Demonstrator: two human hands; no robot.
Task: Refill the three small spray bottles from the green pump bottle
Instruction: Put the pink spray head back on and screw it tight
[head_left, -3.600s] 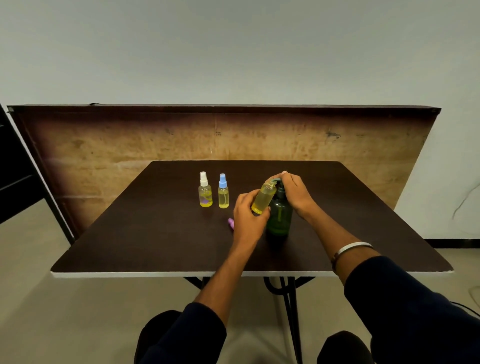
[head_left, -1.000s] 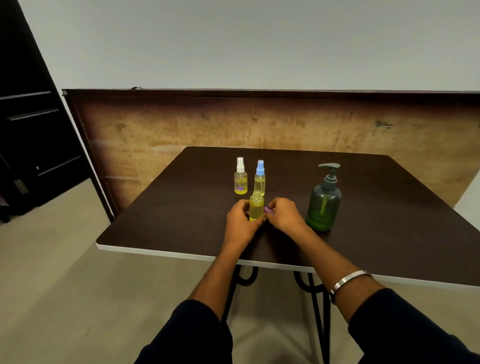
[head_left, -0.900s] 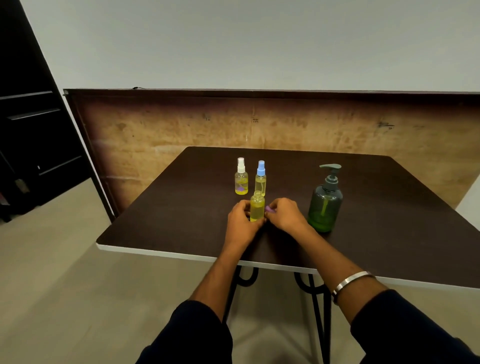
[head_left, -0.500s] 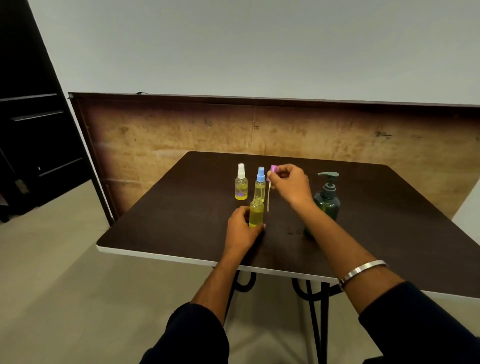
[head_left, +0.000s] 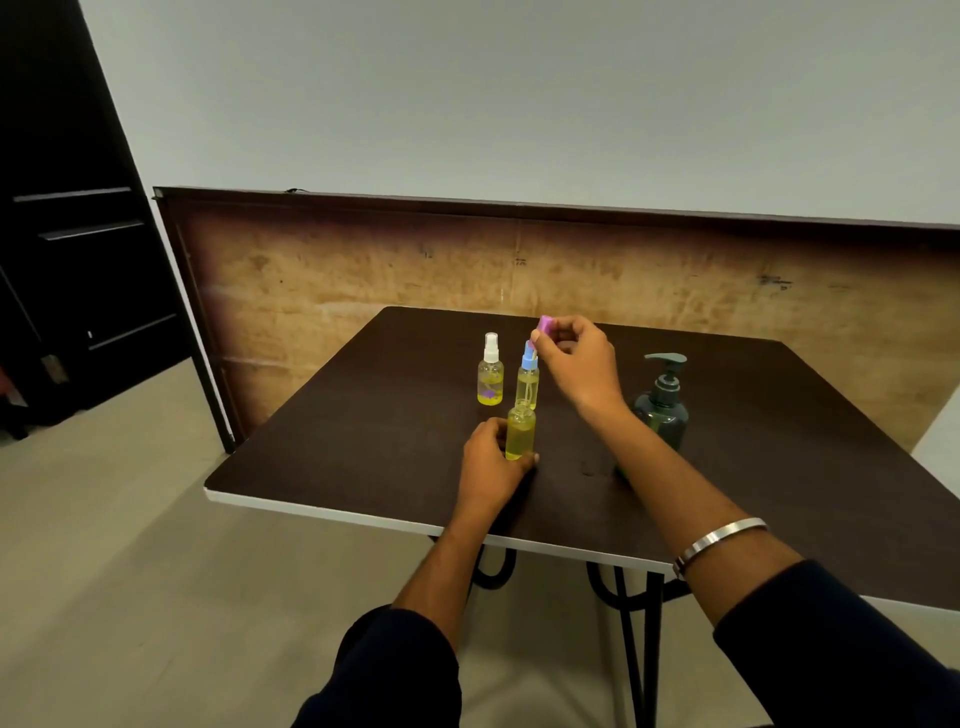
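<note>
**Open bottle held on the table, pink spray top lifted above it**

Nearest to me I see two dark sleeves (head_left: 395, 670), and on the right wrist a metal bangle (head_left: 719, 538). Both forearms reach forward over the white front edge of the dark brown table (head_left: 363, 441).

The left hand (head_left: 491, 462) rests on the table top and its fingers are wrapped around the lower part of a small bottle (head_left: 520, 434). This bottle stands upright, it is filled almost to the neck with yellow liquid, and its mouth has no top on it.

Higher and a little farther, the right hand (head_left: 582, 358) is raised above the table. Its thumb and fingertips pinch a pink spray top (head_left: 545, 326). A thin tube hangs down from this top toward the open bottle; I cannot tell if its end is already inside the mouth.

Just behind the open bottle stands a second small bottle with a blue top (head_left: 528, 382), and to its left a third with a white top (head_left: 490, 371). Both hold yellow liquid and stand upright, near each other but apart.

On the right, behind the right forearm, stands the green pump bottle (head_left: 662, 410), partly hidden by the arm.

Behind the table a worn brown board (head_left: 322, 291) leans at the pale wall, and a dark door (head_left: 67, 249) is at the far left.
</note>
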